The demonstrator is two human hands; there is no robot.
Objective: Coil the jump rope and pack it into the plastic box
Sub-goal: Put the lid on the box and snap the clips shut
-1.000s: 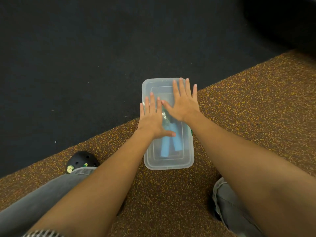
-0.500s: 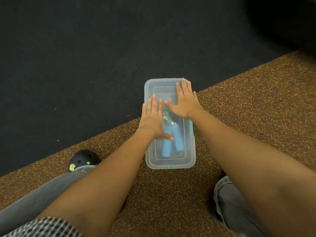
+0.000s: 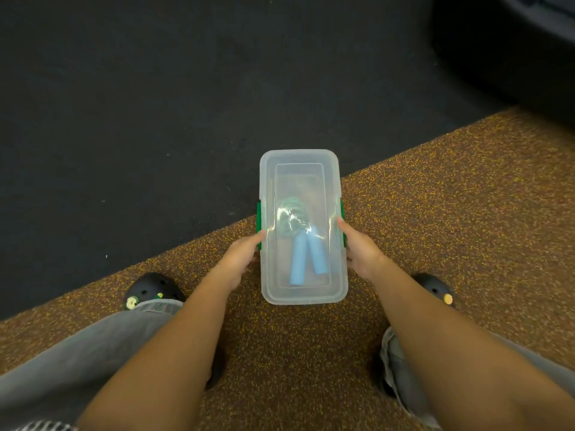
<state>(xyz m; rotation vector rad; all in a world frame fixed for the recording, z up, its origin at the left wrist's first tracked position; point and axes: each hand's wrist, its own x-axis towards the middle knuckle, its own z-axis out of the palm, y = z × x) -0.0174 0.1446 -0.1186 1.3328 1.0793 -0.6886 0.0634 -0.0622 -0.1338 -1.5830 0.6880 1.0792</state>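
A clear plastic box (image 3: 303,295) with its clear lid on stands on the floor between my knees. Through the lid I see the jump rope (image 3: 303,244): a coiled green cord toward the far end and two light blue handles side by side toward me. Green latches sit on both long sides. My left hand (image 3: 241,253) presses against the left side at the left latch (image 3: 258,219). My right hand (image 3: 357,247) presses against the right side at the right latch (image 3: 342,213). Fingertips of both hands are hidden behind the box's edges.
The box straddles the line between black floor matting (image 3: 155,119) and brown speckled matting (image 3: 435,197). My grey trouser legs and two black shoes (image 3: 149,290) (image 3: 434,287) flank the box. A dark object (image 3: 513,42) fills the far right corner.
Both hands have left the top of the lid and moved down to the box's two long sides at the green latches. The lid lies uncovered now.
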